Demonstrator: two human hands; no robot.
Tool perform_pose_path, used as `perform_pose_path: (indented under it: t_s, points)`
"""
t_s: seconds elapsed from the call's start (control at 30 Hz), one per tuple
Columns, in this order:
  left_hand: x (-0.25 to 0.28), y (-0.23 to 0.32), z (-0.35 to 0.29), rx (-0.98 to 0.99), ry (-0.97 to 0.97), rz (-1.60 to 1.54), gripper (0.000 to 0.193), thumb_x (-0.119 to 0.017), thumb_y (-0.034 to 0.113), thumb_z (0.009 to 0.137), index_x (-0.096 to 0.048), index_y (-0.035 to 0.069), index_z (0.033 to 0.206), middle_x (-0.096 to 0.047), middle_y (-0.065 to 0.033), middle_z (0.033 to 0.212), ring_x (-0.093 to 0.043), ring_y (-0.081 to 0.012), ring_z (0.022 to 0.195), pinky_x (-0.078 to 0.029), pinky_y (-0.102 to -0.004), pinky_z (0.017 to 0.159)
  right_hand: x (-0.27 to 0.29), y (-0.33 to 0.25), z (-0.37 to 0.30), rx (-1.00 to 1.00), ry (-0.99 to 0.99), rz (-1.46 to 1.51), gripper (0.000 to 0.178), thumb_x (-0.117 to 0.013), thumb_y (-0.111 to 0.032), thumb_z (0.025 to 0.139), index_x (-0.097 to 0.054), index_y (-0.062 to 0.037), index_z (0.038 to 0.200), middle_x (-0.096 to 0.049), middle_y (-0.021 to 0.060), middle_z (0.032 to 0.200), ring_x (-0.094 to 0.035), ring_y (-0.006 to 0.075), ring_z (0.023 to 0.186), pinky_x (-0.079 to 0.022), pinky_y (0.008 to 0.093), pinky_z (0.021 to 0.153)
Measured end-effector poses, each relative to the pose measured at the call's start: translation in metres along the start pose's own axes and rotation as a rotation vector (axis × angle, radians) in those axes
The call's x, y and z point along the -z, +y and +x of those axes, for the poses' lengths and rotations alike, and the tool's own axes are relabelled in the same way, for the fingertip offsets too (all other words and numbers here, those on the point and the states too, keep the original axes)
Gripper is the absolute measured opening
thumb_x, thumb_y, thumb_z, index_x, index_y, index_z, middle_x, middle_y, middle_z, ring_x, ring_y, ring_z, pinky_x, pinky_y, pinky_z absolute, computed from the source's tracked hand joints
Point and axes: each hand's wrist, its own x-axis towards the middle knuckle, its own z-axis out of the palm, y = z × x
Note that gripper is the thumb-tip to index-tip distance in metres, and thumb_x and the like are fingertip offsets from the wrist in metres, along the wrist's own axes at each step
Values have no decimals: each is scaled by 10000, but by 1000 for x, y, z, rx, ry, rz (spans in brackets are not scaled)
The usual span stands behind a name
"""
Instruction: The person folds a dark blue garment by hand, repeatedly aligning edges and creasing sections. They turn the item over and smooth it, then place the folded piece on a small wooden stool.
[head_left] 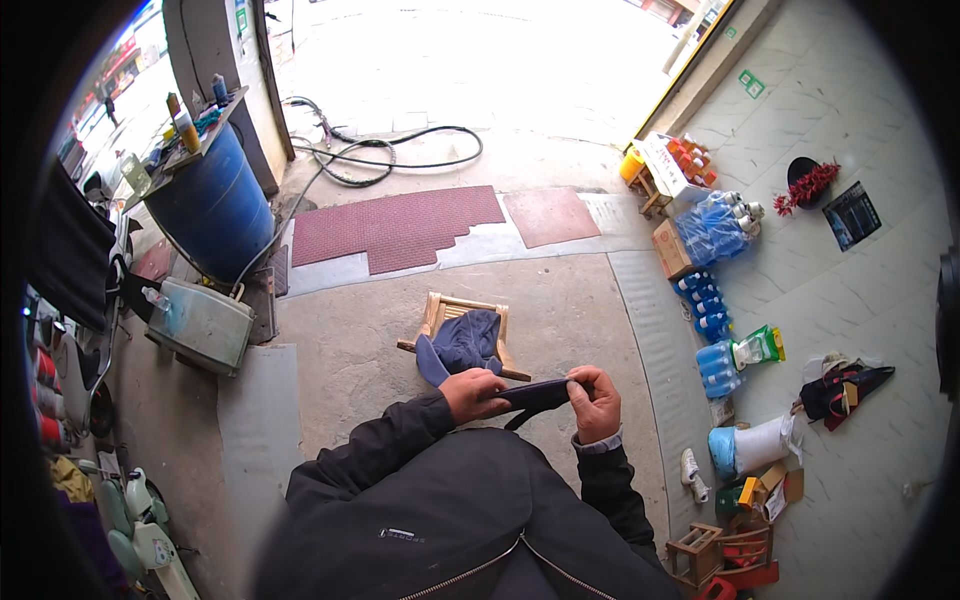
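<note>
Both hands meet in front of my jacket, with a dark, flat cloth strap (pixel 537 396) stretched between them. My left hand (pixel 473 396) is closed on the strap's left end. At the other end, my right hand (pixel 597 408) pinches it between thumb and fingers. A thin loose piece hangs below the strap near its middle. Just beyond my left hand, a small wooden stool (pixel 437 312) stands on the concrete floor. On its seat lies a navy cloth cap (pixel 468 340), its brim pointing toward my left hand. What the strap belongs to, I cannot tell.
A blue barrel (pixel 210 205) with bottles on its board top stands at left, beside a grey water tank (pixel 200 325). A black hose (pixel 365 165) coils near the doorway. Bottle packs (pixel 718 228), sacks (pixel 765 445) and white shoes (pixel 692 475) line the right wall. A pale-green scooter (pixel 150 540) stands lower left.
</note>
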Motion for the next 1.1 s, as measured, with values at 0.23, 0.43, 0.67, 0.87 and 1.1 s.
perform_pose_path:
  t_s: [0.23,0.43,0.67,0.87,1.1]
  points:
    - [-1,-2,4,-134,137,4,160,-768,141,946,-706,54,1065,-622,-113,931,-658,-322,894,-553,-401,766,-1,0,2,-3,-8,3,94,-659,11,988,-650,-7,1080,-656,50,1079,-603,101,909,-511,248,800]
    - [0,11,8,-37,127,-94,170,-739,112,960,-698,72,1120,-613,-124,986,-659,-322,879,-553,-387,733,-2,3,3,21,-31,-25,90,-657,14,984,-643,-3,1071,-654,62,1077,-603,114,941,-511,257,818]
    - [4,20,14,6,41,-46,187,-760,97,949,-719,82,1131,-633,-109,960,-690,-296,853,-572,-375,740,-4,3,2,-15,-34,-30,100,-660,21,970,-641,-3,1065,-659,73,1067,-612,137,967,-514,284,861]
    - [3,22,14,-12,122,-10,166,-768,106,946,-728,62,1101,-643,-105,932,-692,-292,829,-570,-382,717,-7,3,3,60,-37,-96,100,-666,30,943,-642,0,1035,-670,92,1055,-637,171,977,-516,309,908]
    - [6,28,17,74,249,-80,138,-709,84,976,-724,40,1106,-634,-105,934,-674,-251,805,-544,-339,713,-15,-3,2,203,-158,-206,126,-657,68,931,-632,6,1038,-661,115,1069,-642,189,993,-508,305,907]
